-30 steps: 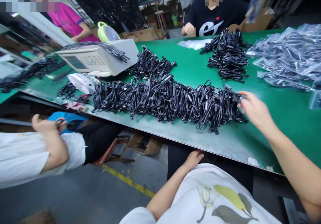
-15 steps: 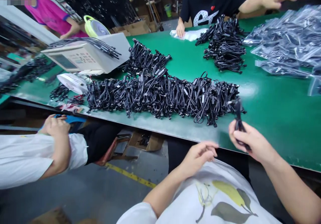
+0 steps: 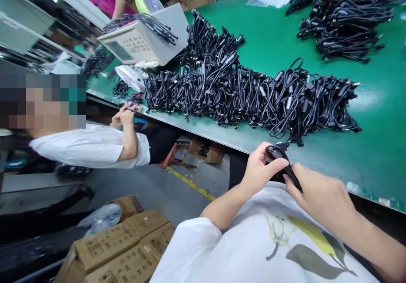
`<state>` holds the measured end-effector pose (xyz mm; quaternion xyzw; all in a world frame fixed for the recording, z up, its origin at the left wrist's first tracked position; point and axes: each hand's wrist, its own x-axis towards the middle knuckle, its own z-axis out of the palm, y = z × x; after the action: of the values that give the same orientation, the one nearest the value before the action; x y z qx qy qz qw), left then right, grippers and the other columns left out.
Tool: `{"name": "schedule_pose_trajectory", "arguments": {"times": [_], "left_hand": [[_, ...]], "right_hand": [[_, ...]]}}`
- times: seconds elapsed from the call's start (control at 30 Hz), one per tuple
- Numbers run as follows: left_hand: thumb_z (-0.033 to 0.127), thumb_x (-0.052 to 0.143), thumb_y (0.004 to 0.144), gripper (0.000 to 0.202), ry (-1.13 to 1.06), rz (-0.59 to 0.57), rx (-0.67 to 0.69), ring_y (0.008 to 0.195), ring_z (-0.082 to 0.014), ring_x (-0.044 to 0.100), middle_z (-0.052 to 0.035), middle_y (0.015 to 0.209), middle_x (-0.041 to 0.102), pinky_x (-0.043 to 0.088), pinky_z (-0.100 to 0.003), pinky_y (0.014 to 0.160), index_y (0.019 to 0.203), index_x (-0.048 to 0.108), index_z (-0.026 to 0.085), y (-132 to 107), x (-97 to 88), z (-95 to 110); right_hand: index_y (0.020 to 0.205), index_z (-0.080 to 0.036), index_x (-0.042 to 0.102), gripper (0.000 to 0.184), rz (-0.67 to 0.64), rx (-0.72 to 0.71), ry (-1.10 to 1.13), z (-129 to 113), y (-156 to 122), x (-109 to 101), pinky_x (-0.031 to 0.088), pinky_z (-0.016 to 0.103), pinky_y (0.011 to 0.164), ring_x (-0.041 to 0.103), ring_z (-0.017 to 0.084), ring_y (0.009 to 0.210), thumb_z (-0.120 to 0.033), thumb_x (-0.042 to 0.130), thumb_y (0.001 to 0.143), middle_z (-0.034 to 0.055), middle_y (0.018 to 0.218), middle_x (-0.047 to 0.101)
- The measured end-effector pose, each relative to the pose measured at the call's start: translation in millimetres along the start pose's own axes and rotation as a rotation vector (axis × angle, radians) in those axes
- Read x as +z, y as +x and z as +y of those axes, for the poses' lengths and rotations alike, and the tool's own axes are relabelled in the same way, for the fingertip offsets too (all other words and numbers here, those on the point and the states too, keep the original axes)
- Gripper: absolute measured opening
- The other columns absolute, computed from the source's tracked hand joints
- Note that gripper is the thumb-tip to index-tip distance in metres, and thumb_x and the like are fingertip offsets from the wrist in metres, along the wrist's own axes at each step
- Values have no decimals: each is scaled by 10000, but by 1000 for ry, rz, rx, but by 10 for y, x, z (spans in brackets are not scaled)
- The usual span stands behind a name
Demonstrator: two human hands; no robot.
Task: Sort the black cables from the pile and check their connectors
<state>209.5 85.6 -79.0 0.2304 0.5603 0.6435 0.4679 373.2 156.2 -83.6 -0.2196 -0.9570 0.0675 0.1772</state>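
Both my hands hold one coiled black cable (image 3: 279, 156) just off the near edge of the green table (image 3: 380, 118). My left hand (image 3: 258, 171) pinches the cable's looped end with thumb and fingers. My right hand (image 3: 320, 196) is closed on the other end, lower and to the right. Right beyond my hands a long heap of bundled black cables (image 3: 247, 97) lies along the table's front.
A second cable heap (image 3: 345, 16) lies at the far right. A beige tester box (image 3: 142, 42) with cables on top and a small white fan (image 3: 130, 76) stand at the left. A person in a white shirt (image 3: 91, 145) sits to my left. Cardboard boxes (image 3: 120, 249) stand on the floor.
My right hand has brought a cable from the heap toward my body. My left hand rose from my lap and took hold of it. The view swung left and down.
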Motion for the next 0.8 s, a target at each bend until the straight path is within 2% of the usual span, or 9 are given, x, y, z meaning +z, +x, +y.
{"name": "schedule_pose_trajectory", "arguments": {"times": [0.1, 0.27, 0.4, 0.5, 0.6, 0.7, 0.77, 0.8], "left_hand": [[486, 913, 703, 442, -94, 6, -46, 771, -114, 555, 20, 804, 629, 464, -243, 782, 849, 648, 164, 31, 20, 22], [427, 872, 778, 317, -188, -84, -43, 834, -132, 595, -10, 847, 669, 488, -264, 874, 855, 717, 161, 61, -23, 18], [449, 850, 800, 311, -240, -100, -67, 853, -139, 601, -14, 862, 676, 480, -272, 924, 883, 740, 171, 67, -51, 13], [452, 857, 791, 323, -256, -97, -99, 876, -144, 599, -15, 874, 676, 467, -276, 944, 914, 738, 178, 66, -55, 15], [486, 871, 765, 377, -242, -105, -144, 859, -144, 585, -19, 895, 666, 465, -282, 913, 916, 716, 177, 63, -70, 13], [527, 861, 764, 418, -208, -211, -206, 786, -134, 563, -12, 850, 628, 475, -287, 847, 902, 688, 173, 63, -97, -3], [533, 838, 793, 412, -177, -287, -225, 754, -123, 553, -4, 829, 608, 478, -282, 822, 905, 671, 172, 69, -105, -22], [527, 818, 820, 398, -166, -300, -215, 768, -121, 560, -6, 848, 611, 480, -280, 833, 932, 668, 176, 72, -104, -34]], "right_hand": [[808, -221, 494, 284, 7, -4, -17, -6, 17, -26, 310, 329, 528, 636, 178, 498, -324, 435, 1066, -14, 625, 583], [813, -233, 458, 308, -47, 18, 81, 38, 32, -28, 304, 320, 504, 618, 172, 494, -370, 391, 1080, -24, 621, 559], [805, -239, 438, 306, -79, 50, 177, 32, 35, -52, 285, 309, 486, 570, 169, 470, -405, 427, 1063, -32, 605, 530], [816, -233, 469, 298, -112, 107, 284, 31, 50, -94, 303, 310, 507, 576, 185, 529, -432, 482, 1038, -10, 664, 549], [946, -212, 571, 285, -257, 233, 625, 85, 75, -128, 419, 314, 604, 635, 211, 699, -492, 572, 999, 36, 823, 629], [1135, -208, 621, 392, -533, 380, 1266, 172, 97, -100, 525, 322, 709, 674, 212, 815, -572, 536, 1017, 60, 927, 683], [1116, -196, 649, 432, -650, 484, 1636, 205, 113, -47, 554, 302, 686, 685, 191, 770, -601, 537, 1014, 58, 884, 696], [1072, -189, 664, 424, -663, 539, 1753, 209, 126, -20, 559, 286, 665, 685, 179, 733, -597, 579, 997, 53, 843, 698]]}}
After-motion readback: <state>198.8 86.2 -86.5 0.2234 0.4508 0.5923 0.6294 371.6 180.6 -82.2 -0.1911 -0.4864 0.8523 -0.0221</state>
